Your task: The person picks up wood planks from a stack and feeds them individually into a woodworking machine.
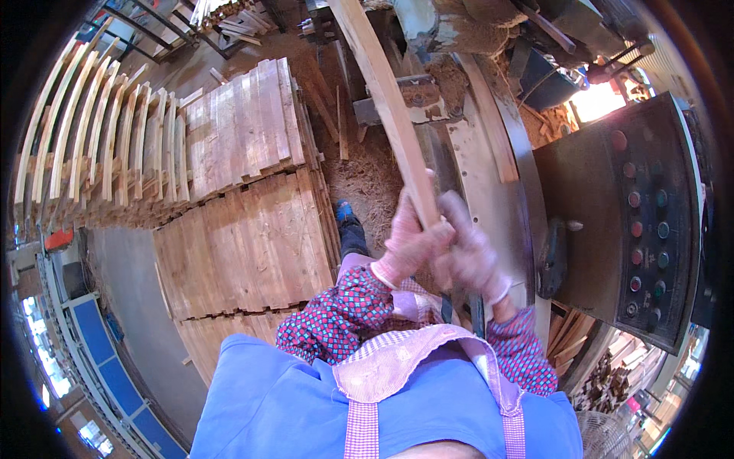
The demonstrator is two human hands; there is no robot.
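A long, pale wooden strip (386, 99) slants from the top of the view down to my hands, its near end between them. My left hand (409, 241), in a pinkish work glove, is closed round the strip close to that end. Against the strip's right side is my right hand (474, 256), gloved the same way. Motion smears its fingers, so their grip on the wood is unclear. Just right of the strip stands a machine with a light, flat bed (489, 222), where another wooden piece (493, 130) lies along a curved metal edge.
Stacked boards (245, 237) form a large pile on my left, with spaced strips (99, 130) behind it. A dark control panel (619, 222) with several coloured buttons stands at right. Sawdust and offcuts cover the floor (371, 191) ahead. More wood pieces (604, 382) lie at lower right.
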